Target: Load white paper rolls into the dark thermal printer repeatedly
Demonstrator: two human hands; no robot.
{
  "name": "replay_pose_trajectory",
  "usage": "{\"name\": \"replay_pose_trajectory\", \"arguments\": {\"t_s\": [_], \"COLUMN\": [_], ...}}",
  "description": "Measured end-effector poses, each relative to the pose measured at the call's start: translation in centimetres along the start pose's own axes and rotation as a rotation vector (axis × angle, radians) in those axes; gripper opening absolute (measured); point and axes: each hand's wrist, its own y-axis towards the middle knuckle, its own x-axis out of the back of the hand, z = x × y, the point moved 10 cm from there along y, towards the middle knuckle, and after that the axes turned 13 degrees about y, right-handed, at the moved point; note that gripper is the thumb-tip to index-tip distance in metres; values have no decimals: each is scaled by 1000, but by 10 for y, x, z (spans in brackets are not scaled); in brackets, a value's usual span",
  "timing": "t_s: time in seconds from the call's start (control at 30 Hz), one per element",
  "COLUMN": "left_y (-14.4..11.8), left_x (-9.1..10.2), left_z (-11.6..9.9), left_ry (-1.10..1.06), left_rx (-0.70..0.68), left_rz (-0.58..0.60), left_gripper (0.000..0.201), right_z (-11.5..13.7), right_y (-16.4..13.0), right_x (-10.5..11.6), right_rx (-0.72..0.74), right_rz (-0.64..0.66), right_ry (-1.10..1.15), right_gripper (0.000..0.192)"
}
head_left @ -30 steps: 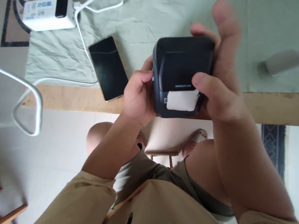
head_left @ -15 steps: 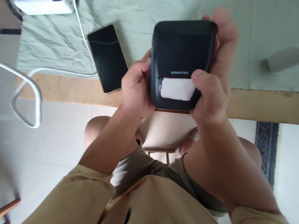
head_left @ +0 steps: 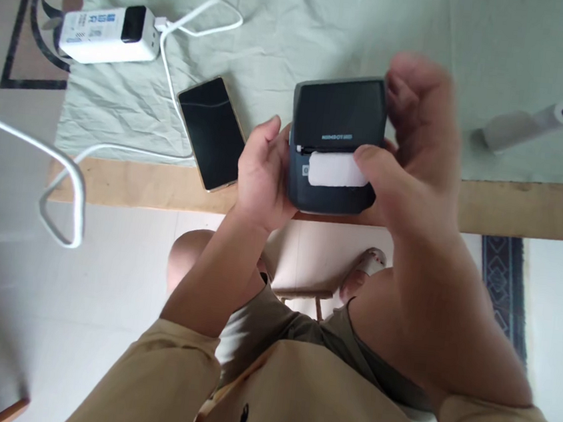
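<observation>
A black label printer (head_left: 340, 106) with NIIMBOT lettering on its lid is held above the table's front edge. A blank white label (head_left: 333, 169) lies across its front, below the lid; a narrow dark gap shows at the lid's left corner. My left hand (head_left: 265, 176) grips the printer's left side, thumb up along the edge, its other fingers hidden beneath. Around the right side is my right hand (head_left: 419, 145), slightly blurred. Its thumb presses the label's right end, while its curled fingers are beside the lid's upper right corner.
Left of the printer lies a dark-screened phone (head_left: 212, 133). A white power bank (head_left: 111, 35) with a plugged-in white cable (head_left: 168, 68) sits at the far left; the cable loops over the table edge. A white paper roll (head_left: 526, 126) lies at right on the green cloth (head_left: 280, 29).
The view has shifted, so table things appear lower and farther right. The printer's lid has come slightly open at its front edge. My right fingers have moved outward from the printer's side.
</observation>
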Motion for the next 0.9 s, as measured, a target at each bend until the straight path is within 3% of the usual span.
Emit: {"name": "replay_pose_trajectory", "arguments": {"t_s": [0.07,0.17,0.2,0.27,0.33,0.4,0.5,0.63,0.77,0.9], "left_y": [-5,-10,-11,-11,-12,-13,-14,-16,-17,-15], "left_x": [-17,-25,-26,-26,-26,-28,-30,-32,-30,-26], "left_z": [0,1,1,-1,-3,-4,-5,-7,-5,-6], "left_ry": [-52,-11,12,48,68,83,90,111,163,61], "left_rx": [18,0,-18,-59,-90,-89,-66,-85,-94,-116], "left_rz": [137,200,203,192,191,201,215,225,202,159], "left_gripper": [37,23,22,25,28,28,26,28,32,44], "right_z": [15,40,45,54,55,49,33,18,15,32], "right_y": [1,0,-1,-3,0,4,6,7,6,6], "right_x": [16,35,39,45,40,28,12,4,4,9], "right_rx": [40,168,206,288,300,255,169,45,-16,111], "right_rz": [-125,-316,-354,-403,-340,-190,30,201,255,178], "right_ry": [-96,-151,-140,-118,-246,-471,-694,-914,-921,-779], "right_gripper": [43,13,10,21,17,5,13,20,32,34]}}
